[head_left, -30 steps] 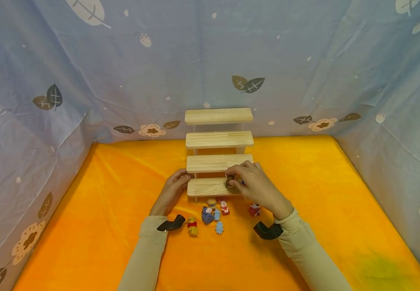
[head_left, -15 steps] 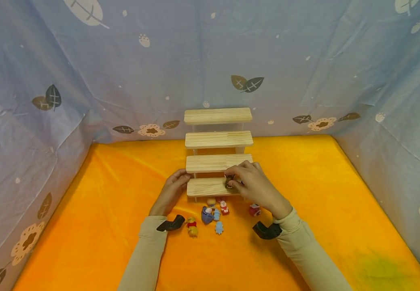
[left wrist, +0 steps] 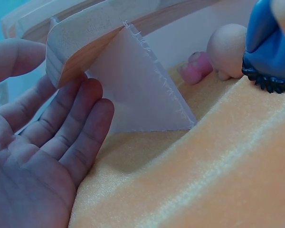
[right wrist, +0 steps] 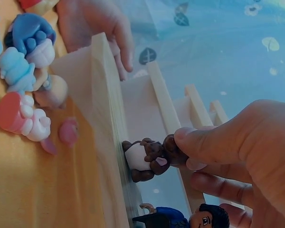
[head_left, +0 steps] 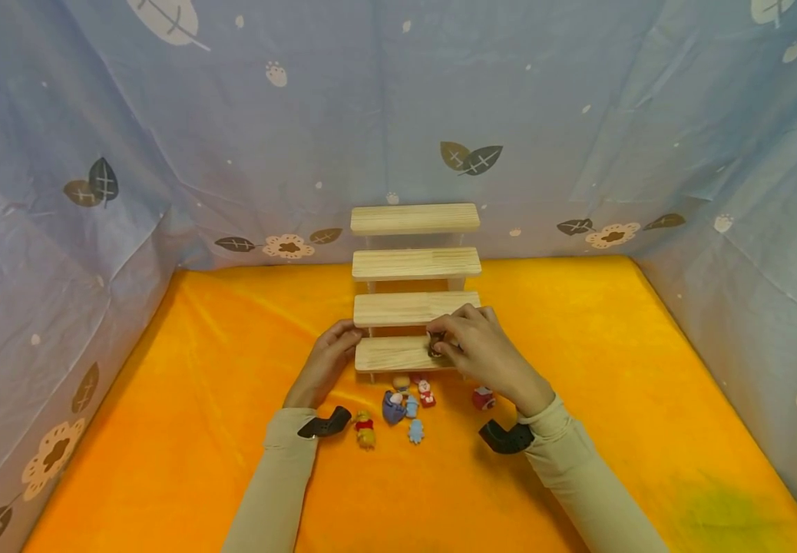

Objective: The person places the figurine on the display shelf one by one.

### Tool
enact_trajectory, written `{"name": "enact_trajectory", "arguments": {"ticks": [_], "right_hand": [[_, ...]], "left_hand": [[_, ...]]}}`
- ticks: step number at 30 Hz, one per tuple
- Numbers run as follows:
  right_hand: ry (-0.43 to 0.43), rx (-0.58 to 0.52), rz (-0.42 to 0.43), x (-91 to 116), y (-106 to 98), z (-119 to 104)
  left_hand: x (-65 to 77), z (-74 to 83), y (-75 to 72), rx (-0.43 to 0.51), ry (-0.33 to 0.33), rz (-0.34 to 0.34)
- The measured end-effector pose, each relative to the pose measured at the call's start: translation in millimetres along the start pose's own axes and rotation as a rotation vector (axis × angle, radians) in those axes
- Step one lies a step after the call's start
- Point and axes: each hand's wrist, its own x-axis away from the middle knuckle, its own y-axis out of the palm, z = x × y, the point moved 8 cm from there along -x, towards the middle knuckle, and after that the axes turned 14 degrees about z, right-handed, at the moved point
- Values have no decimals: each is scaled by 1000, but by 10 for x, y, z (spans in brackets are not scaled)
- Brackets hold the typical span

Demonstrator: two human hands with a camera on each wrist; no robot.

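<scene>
My right hand [head_left: 490,347] pinches the head of a small brown figurine [right wrist: 141,159] with a white body between thumb and fingers. The figurine's feet meet the lowest board of a four-step wooden display stand [head_left: 393,355], toward its right end. Next to it on that board is a dark-haired figurine in blue [right wrist: 173,219], mostly hidden by my hand in the head view. My left hand [head_left: 324,367] holds the left end of the lowest board, with fingers under its edge and one digit above, as the left wrist view shows.
In front of the stand several figurines lie on the orange cloth [head_left: 440,491]: a yellow bear in red [head_left: 365,432], a blue-purple one [head_left: 392,408], a light blue one [head_left: 415,432], a white-and-red one [head_left: 426,395]. A red one [head_left: 483,398] lies below my right wrist. Patterned fabric [head_left: 302,153] surrounds the area.
</scene>
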Motion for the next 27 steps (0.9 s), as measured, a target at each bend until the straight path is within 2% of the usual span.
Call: {"name": "enact_trajectory", "arguments": {"ticks": [17,27], "right_hand": [[-57,79,51,-4,-45,-24],[-31,68,40,-6,-64,-13]], "left_hand": [[-6,-5,-1,-4,2,9],[7,15,5,6,3,16]]}}
